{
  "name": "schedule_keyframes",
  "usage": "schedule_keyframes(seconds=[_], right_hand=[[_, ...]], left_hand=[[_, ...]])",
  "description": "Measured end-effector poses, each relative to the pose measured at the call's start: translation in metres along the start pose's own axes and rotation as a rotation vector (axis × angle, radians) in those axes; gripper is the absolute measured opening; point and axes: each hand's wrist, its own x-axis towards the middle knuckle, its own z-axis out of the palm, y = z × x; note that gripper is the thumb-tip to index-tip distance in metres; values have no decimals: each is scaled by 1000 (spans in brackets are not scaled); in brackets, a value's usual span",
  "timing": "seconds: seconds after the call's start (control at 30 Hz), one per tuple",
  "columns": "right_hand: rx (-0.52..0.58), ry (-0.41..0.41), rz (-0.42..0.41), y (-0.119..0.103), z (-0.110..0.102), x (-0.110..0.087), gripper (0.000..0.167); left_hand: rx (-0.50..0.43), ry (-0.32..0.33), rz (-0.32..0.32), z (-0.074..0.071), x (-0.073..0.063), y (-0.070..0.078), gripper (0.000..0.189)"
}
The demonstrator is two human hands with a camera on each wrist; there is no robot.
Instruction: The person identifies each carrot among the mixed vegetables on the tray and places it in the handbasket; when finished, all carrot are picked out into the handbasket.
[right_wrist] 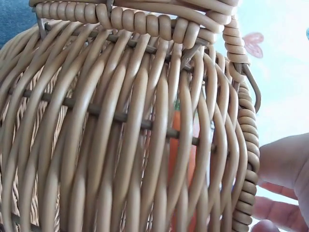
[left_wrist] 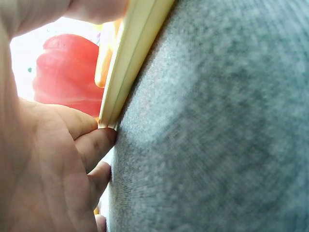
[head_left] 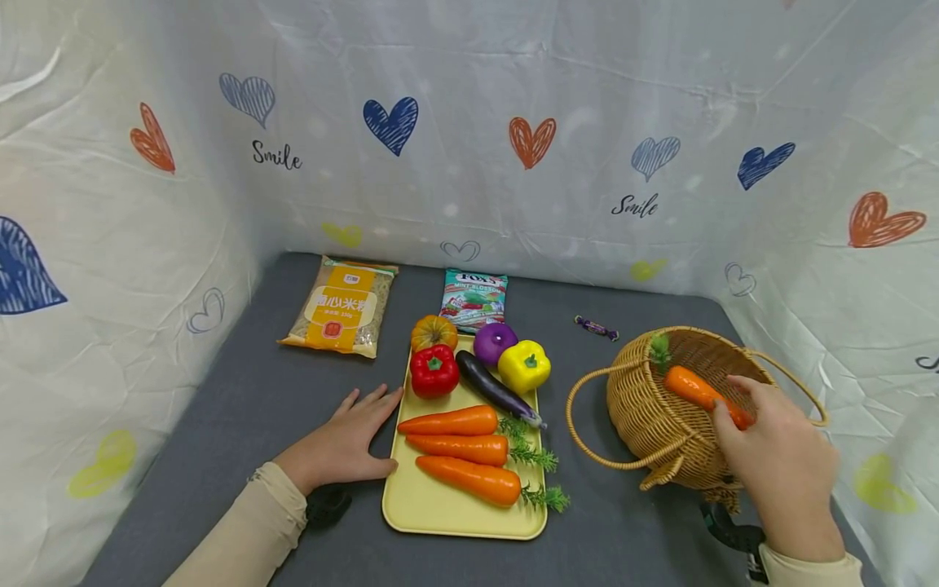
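Right hand (head_left: 786,461) is pinching tapered orange carrot (head_left: 693,386) at mouth of tan wicker basket (head_left: 640,408). Spread left hand (head_left: 343,444) is probably steadying rectangular yellow tray (head_left: 440,517).

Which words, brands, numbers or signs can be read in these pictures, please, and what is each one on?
"Smile": white fabric backdrop, left part.
"Smile": the same backdrop, right part.
"FOX'S": teal candy bag.
"MINT BLOSSOM": the same bag, below the brand.
"心米粉": orange-labelled food bag; the character before it is unclear.
Too small or blurred: other print on both bags and any on the purple candy wrapper.
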Motion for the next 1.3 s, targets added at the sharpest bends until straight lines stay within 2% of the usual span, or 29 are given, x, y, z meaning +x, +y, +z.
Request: schedule_keyframes(seconds=[0.1,0.3,0.4,0.63,0.93,1.1,1.3], right_hand=[[8,54,-35,-2,1,0,37],[40,74,-85,-9,4,-5,30],[76,124,-137,-17,4,-11,30],[156,259,-302,-46,0,-20,42],[278,323,-486,-91,-1,-30,38],[349,322,-605,-113,7,-35,36],[417,240,-712,-132,23,-46,34]], left_hand=[[1,0,-2,0,0,0,105],[-8,1,8,-1,-1,1,106],[-10,3,18,-1,-1,1,106],[-9,2,15,-2,-1,2,107],[-11,1,14,-4,-1,4,107],[-14,4,18,-4,-2,4,108],[-14,7,23,-4,-2,3,108]])
